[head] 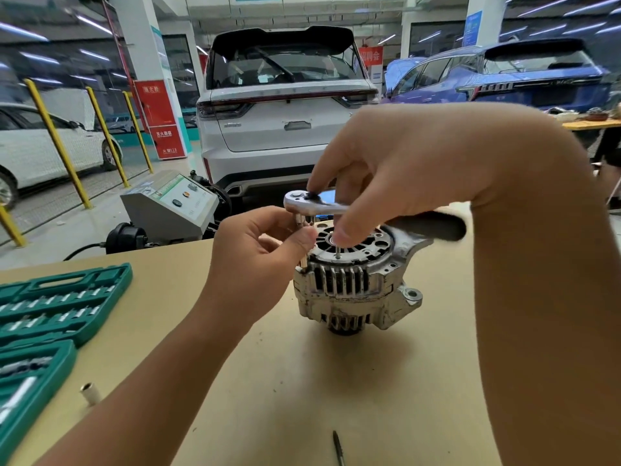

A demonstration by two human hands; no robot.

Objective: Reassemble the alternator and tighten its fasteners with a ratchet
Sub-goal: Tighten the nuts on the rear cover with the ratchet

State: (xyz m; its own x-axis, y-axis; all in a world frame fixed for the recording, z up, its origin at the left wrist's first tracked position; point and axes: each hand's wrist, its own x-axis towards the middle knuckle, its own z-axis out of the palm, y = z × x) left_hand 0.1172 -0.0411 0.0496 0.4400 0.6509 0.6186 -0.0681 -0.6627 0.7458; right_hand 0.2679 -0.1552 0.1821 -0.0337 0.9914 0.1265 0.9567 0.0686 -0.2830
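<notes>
Centrally, item one: alternator (356, 284), silver ribbed housing, standing on end on the tan desk (268, 381), a little right of the frame's middle, its black vented end face upward and a mounting ear projecting to the right.

Item two: ratchet (314, 204), chrome head level above the alternator's left rim, its dark handle running right and blurred behind the wrist. A slim extension (304, 243) drops from the head to the housing's left edge.

Item three: right hand (413, 173), upper centre, holds the ratchet; index fingertip on top of the head, thumb curled under the shank.

Item four: left hand (262, 253), centre frame; thumb and curled fingers pinch the extension just below the ratchet head.

Item five: thin upright stud (337, 247) on the alternator's top face, just beside the right thumb.

Item six: green socket case (50, 317), open, at the left edge, rows of chrome sockets inside.

Item seven: loose socket (90, 393) lying on the desk, lower left, near the case.

Item eight: dark slender bit (338, 447) on the desk at the bottom centre.

Item nine: white SUV (285, 105), rear toward the camera, top centre; blue car (504, 79) upper right; grey machine (171, 206) behind the desk's far edge.
</notes>
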